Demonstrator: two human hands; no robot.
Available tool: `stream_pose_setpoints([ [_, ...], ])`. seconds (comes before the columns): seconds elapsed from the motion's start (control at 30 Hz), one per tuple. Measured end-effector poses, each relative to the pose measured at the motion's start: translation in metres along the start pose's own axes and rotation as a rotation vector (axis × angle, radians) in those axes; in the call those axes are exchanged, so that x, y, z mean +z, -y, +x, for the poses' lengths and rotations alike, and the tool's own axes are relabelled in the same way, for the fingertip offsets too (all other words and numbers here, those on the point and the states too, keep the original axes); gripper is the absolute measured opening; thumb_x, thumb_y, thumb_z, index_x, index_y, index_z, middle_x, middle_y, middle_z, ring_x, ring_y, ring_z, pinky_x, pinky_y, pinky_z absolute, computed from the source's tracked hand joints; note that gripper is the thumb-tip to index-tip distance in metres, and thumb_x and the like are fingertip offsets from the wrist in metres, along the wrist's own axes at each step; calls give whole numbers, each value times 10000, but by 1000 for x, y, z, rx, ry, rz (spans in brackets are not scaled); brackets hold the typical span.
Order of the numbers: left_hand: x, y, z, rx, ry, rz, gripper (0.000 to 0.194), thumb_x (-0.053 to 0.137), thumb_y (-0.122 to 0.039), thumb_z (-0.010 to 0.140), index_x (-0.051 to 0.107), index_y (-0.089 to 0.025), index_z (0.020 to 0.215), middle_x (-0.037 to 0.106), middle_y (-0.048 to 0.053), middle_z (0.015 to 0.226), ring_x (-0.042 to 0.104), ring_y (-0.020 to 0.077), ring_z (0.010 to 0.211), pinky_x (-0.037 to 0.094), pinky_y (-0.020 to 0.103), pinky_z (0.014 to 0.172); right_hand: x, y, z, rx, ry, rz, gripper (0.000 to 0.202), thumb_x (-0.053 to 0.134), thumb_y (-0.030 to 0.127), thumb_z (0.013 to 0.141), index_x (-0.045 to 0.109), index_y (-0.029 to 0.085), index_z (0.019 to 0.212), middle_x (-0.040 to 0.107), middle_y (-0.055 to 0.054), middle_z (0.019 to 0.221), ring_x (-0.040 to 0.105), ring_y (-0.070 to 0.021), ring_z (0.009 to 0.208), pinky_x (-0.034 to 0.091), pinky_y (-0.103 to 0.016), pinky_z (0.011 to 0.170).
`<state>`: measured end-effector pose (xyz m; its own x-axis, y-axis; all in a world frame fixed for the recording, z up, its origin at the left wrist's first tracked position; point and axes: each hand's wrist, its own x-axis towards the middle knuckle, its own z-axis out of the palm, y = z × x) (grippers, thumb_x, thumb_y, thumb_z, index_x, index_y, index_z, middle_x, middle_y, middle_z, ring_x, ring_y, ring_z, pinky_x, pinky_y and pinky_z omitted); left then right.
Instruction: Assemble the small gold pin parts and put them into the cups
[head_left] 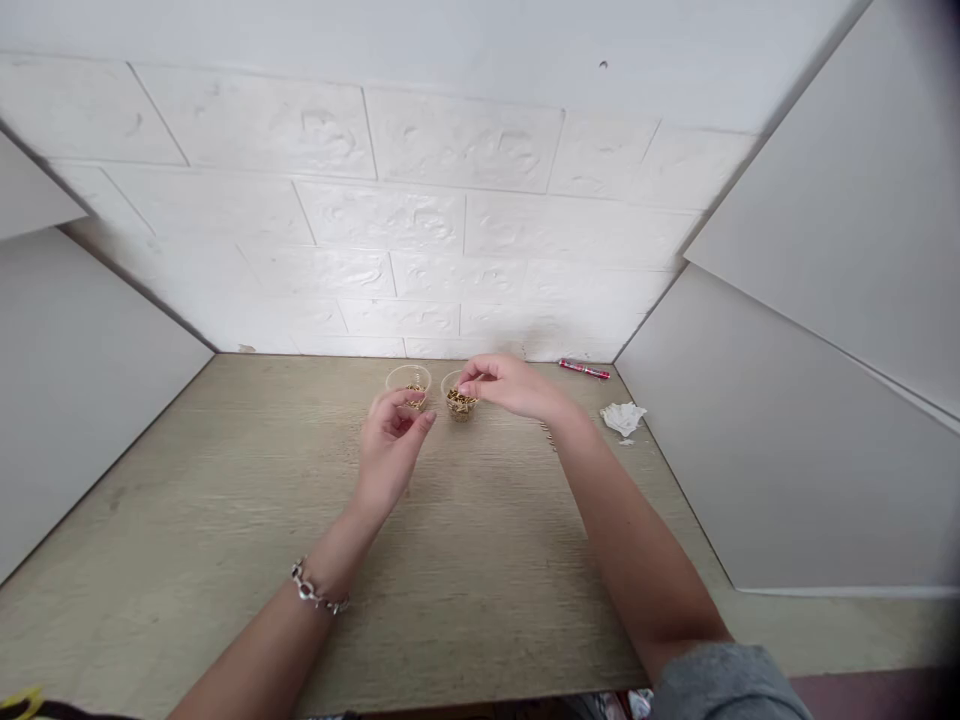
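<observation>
Two clear plastic cups stand side by side near the back of the table. The left cup (409,370) contains small gold-coloured pieces and is partly hidden by my left hand (390,435). That hand is just in front of it, thumb and forefinger apart, with nothing visible between them. In the right cup (450,380) lie more small brass-coloured pieces (460,402), too small to name for sure. My right hand (499,385) reaches over its rim from the right, fingertips pinched together at the pieces. Whatever the pinch holds is hidden.
A few small gold-coloured pieces (550,437) lie in a row beside my right forearm. Farther right are a crumpled white tissue (622,418) and a red patterned pen-like stick (584,370). White panels flank the wooden table (465,560), and a white brick-patterned wall (420,220) closes the back.
</observation>
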<state>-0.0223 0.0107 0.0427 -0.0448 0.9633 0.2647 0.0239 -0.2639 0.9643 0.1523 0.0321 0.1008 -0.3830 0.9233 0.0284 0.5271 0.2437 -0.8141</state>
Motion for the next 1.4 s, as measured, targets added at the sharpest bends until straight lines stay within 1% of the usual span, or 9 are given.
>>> stream_pose_setpoints([
  [0.17, -6, 13, -1, 145, 110, 203, 121, 618, -261, 650, 566, -156, 679, 488, 49, 999, 523, 128, 805, 433, 234, 645, 5, -3, 2, 4, 18, -21, 189, 481, 309, 721, 569, 179, 827, 595, -8, 809, 518, -117, 712, 381, -239, 611],
  [0.37, -4, 9, -4, 152, 161, 204, 139, 607, -274, 657, 565, -153, 710, 466, 73, 1058, 536, 142, 816, 453, 255, 661, 5, 0, 1, -29, 35, -13, 182, 486, 308, 720, 569, 191, 833, 590, 4, 778, 515, -114, 697, 383, -236, 602],
  [0.53, -8, 3, -2, 34, 198, 118, 183, 572, -327, 685, 585, -165, 770, 468, 64, 1093, 516, 142, 841, 435, 228, 631, 16, 4, 2, -75, 39, 39, 198, 492, 312, 726, 575, 189, 856, 592, -7, 796, 513, -106, 685, 383, -231, 601],
  [0.63, -11, 3, 2, -112, 269, 60, 233, 519, -372, 722, 588, -161, 794, 559, 48, 865, 508, 116, 703, 395, 210, 563, 26, 4, 5, -110, -5, 41, 200, 489, 323, 733, 580, 199, 861, 594, -9, 816, 518, -108, 700, 384, -239, 619],
  [0.77, -13, 7, 5, -215, 291, -40, 255, 524, -386, 714, 590, -150, 784, 534, 6, 616, 446, 86, 554, 344, 204, 515, 36, 2, 9, -134, -30, 21, 175, 497, 315, 726, 587, 197, 818, 600, -3, 814, 527, -115, 721, 384, -252, 641],
  [1.17, -10, 12, 5, -351, 270, -262, 207, 573, -334, 677, 579, -146, 764, 547, 11, 708, 460, 68, 569, 319, 192, 506, 40, -2, 11, -139, -11, -6, 176, 469, 325, 748, 566, 201, 825, 597, 1, 824, 536, -118, 754, 396, -255, 658],
  [1.27, -10, 15, 6, -355, 275, -243, 216, 557, -353, 692, 569, -149, 761, 553, 21, 789, 470, 67, 588, 335, 192, 526, 35, -7, 12, -134, -179, -116, 233, 485, 356, 742, 541, 214, 917, 555, -22, 959, 511, -138, 851, 397, -279, 714],
  [1.33, -10, 17, 7, -360, 268, -203, 237, 556, -374, 689, 566, -144, 746, 561, 31, 803, 473, 70, 589, 345, 196, 537, 30, -12, 13, -115, -366, -281, 246, 489, 354, 743, 541, 199, 927, 489, -58, 1081, 452, -175, 971, 370, -320, 789],
  [1.4, -9, 19, 8, -370, 261, -163, 258, 558, -391, 680, 569, -140, 743, 569, 38, 801, 471, 72, 581, 348, 197, 536, 25, -19, 14, -97, -473, -481, 204, 486, 317, 751, 570, 180, 877, 406, -87, 1190, 357, -221, 1081, 319, -367, 855],
])
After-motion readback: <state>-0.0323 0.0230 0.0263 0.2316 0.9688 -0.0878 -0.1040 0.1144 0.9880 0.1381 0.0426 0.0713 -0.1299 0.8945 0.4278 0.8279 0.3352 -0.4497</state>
